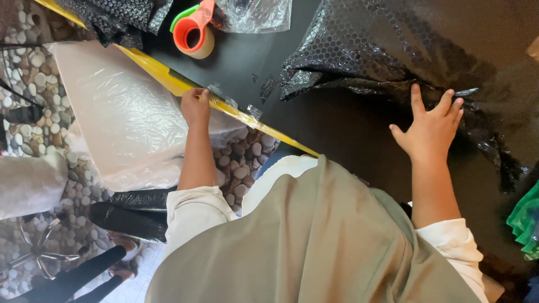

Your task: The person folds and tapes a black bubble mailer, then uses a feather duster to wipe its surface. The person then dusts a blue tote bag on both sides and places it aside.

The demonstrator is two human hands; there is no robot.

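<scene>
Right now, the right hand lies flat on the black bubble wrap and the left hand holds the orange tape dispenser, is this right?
Not quite. In the head view the left hand is at the yellow table edge, by strips of clear tape; the orange tape dispenser lies apart, untouched. The right hand does lie flat on the black bubble wrap.

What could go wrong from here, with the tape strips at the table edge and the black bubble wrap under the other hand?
1. The left hand is at the clear tape strips stuck on the yellow table edge; a strip may fold onto itself or stick to the fingers.
2. The right hand presses the black bubble wrap with spread fingers only; the wrap might spring open or slide.
3. The tape dispenser lies away from both hands.
</scene>
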